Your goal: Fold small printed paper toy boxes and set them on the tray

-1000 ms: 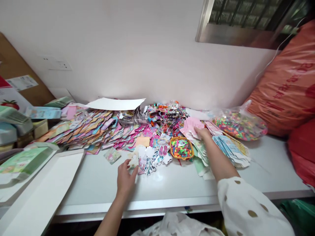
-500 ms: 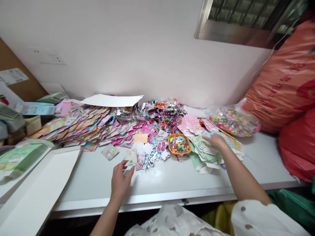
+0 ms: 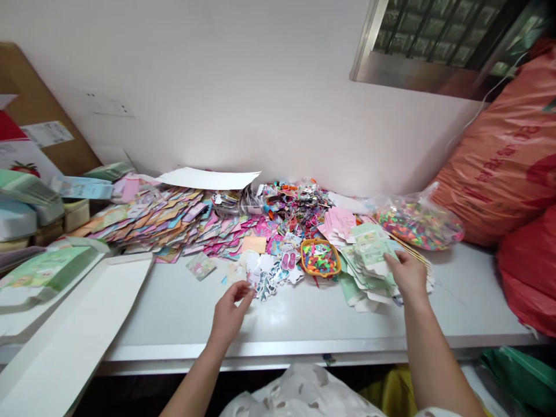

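Note:
My right hand [image 3: 408, 275] pinches a light green flat paper carton [image 3: 370, 246] by its edge. It is held over a fanned pile of similar green cartons [image 3: 362, 284]. My left hand [image 3: 232, 310] has thumb and forefinger closed on the lower edge of a small pink card [image 3: 252, 277], partly hidden by the fingers. A beige card [image 3: 236, 270] lies just behind that hand. To its right are cut-out stickers [image 3: 267, 284] and a pair of pink slipper shapes [image 3: 288, 260]. An orange basket [image 3: 337, 269] with small bright pieces stands between my hands.
Heaped colourful cards [image 3: 152, 223] spread along the left back, beside a pile of trinkets [image 3: 297, 202]. A clear bag of bright pieces [image 3: 419, 223] and large red sacks [image 3: 499, 156] are at right. A long white carton [image 3: 82, 324] overhangs the table's left front.
My right hand has lifted a green carton off the pile and drawn it up. My left hand has shifted right, from the beige card to the pink one. The view has turned slightly left.

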Action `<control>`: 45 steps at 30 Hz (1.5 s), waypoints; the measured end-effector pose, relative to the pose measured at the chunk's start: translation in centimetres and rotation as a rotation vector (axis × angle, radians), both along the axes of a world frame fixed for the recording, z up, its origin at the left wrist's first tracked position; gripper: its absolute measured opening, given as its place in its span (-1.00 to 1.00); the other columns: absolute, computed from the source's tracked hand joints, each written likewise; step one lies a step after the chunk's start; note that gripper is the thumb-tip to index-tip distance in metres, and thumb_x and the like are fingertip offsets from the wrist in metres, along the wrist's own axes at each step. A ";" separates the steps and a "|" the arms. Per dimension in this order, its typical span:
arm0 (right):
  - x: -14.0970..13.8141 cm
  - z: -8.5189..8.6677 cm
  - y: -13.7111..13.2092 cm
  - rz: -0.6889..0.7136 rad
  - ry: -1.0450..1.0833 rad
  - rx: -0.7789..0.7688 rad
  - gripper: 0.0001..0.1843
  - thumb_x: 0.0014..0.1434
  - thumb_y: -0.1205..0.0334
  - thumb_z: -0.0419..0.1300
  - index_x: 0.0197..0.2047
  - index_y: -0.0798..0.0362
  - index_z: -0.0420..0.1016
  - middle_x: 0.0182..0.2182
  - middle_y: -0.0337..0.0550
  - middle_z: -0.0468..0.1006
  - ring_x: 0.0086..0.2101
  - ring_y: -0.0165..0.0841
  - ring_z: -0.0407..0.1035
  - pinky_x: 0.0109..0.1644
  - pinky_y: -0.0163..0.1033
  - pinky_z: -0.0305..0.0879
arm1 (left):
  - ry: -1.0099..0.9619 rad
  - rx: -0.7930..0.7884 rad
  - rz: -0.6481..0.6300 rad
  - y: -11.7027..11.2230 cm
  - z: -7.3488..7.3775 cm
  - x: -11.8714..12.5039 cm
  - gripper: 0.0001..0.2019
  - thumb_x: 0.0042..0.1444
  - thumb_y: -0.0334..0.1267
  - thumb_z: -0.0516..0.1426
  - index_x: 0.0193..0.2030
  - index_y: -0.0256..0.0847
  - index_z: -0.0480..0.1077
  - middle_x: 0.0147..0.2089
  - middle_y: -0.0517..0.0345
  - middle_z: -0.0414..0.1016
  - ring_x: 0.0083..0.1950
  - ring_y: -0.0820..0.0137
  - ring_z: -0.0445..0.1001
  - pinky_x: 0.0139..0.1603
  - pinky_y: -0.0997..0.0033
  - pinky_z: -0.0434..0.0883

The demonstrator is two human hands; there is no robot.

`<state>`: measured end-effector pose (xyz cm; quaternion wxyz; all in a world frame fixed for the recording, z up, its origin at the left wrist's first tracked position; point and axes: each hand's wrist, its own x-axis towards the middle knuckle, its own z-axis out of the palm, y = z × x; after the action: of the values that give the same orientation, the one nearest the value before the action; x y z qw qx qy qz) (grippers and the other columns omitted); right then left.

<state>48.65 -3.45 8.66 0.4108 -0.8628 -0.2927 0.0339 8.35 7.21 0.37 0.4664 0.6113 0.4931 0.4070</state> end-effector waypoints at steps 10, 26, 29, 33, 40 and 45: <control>-22.5 -5.6 5.3 1.074 1.065 0.019 -0.55 -0.12 -0.10 0.32 -0.31 0.13 0.52 -0.42 -0.10 0.57 -0.40 -0.29 0.45 -0.20 -0.14 0.35 | -0.875 -0.248 -0.498 -2.1 2.4 1.3 -0.22 -0.36 0.00 0.35 0.06 -0.23 0.31 -0.01 -0.10 0.43 0.04 0.08 0.39 0.03 0.14 0.30; -28.1 -5.2 6.5 1.431 1.129 -0.069 -0.49 0.01 -0.14 0.20 -0.11 0.08 0.43 -0.27 -0.08 0.54 -0.25 -0.25 0.43 -0.14 -0.16 0.33 | -0.724 -0.199 -0.340 -4.0 2.8 -4.9 -0.21 -0.32 0.11 0.31 0.05 -0.32 0.35 -0.03 -0.19 0.48 0.04 0.02 0.41 0.02 0.13 0.33; -28.6 -5.4 5.8 1.386 0.787 -0.001 -0.48 -0.02 -0.09 0.25 -0.07 0.07 0.40 -0.19 -0.10 0.52 -0.17 -0.24 0.39 -0.08 -0.17 0.29 | -0.719 -0.200 -0.304 -3.7 2.4 -4.6 -0.29 -0.28 0.06 0.32 0.02 -0.31 0.38 -0.09 -0.14 0.51 -0.01 0.07 0.44 0.00 0.13 0.35; -29.4 -6.5 5.5 1.183 0.444 0.093 -0.56 -0.02 0.02 0.28 -0.09 0.03 0.39 -0.24 -0.15 0.54 -0.23 -0.25 0.39 -0.13 -0.20 0.31 | -0.590 -0.168 -0.120 -3.3 1.7 -3.9 -0.56 -0.10 -0.07 0.25 -0.10 -0.27 0.42 -0.17 0.02 0.54 -0.11 0.21 0.48 0.00 0.17 0.36; -30.3 -10.6 6.1 1.088 0.002 0.142 -0.68 0.14 0.09 0.12 -0.09 0.07 0.43 -0.21 0.03 0.50 -0.15 -0.10 0.32 -0.02 0.03 0.20 | -0.632 -0.066 0.207 -4.2 -1.3 -3.0 -0.47 0.14 0.18 -0.10 0.00 -0.23 0.28 -0.04 0.01 0.44 0.01 0.30 0.40 0.09 0.26 0.31; -29.4 -11.2 5.9 1.205 0.151 0.089 -0.61 0.16 0.12 0.09 0.05 0.02 0.33 -0.07 0.00 0.43 -0.09 -0.18 0.31 0.00 -0.04 0.23 | -0.654 -0.096 0.070 -4.8 -2.2 -3.4 -0.51 0.16 0.12 -0.08 0.01 -0.20 0.30 0.00 0.03 0.42 0.06 0.28 0.37 0.15 0.26 0.26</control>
<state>19.20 2.44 -2.52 0.3748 -0.5226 -0.7006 0.3090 4.96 2.45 -1.87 0.6140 0.4082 0.3566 0.5737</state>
